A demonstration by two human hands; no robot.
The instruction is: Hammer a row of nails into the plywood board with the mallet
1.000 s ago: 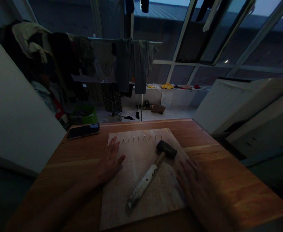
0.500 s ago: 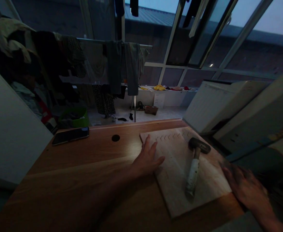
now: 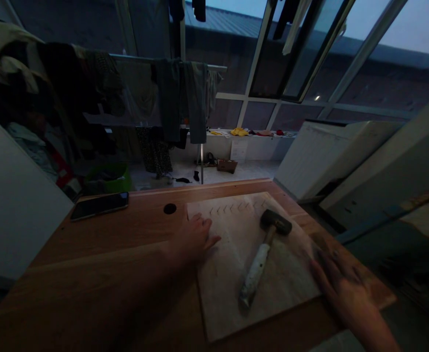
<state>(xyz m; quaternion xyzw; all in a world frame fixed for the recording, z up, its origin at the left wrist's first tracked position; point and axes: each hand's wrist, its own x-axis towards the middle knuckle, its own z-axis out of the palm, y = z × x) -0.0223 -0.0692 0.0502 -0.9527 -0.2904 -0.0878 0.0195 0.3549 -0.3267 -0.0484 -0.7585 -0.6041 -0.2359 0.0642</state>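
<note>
A light wooden board (image 3: 229, 293) lies flat on the brown wooden table. A row of several nails (image 3: 231, 210) stands along its far edge. The hammer (image 3: 258, 264) rests across the board, its dark head pointing away from me and its worn whitish handle towards me. My left hand (image 3: 194, 239) is at the board's left edge, thumb stretched out over the surface and fingers a little bent. At the right edge lies my right hand (image 3: 342, 288), fingers extended and slightly blurred, touching or very close to the board. Neither hand is on the hammer.
A phone (image 3: 100, 205) lies at the table's far left, with a round hole (image 3: 169, 209) between it and the board. Beyond the table, clothes (image 3: 196, 102) hang on a rack, above a green basket (image 3: 108, 177). A white appliance (image 3: 313, 156) stands to the right.
The board has slid left across the table, with the hammer and nails on it. Both hands have moved left along with it, and the left fingers look less spread.
</note>
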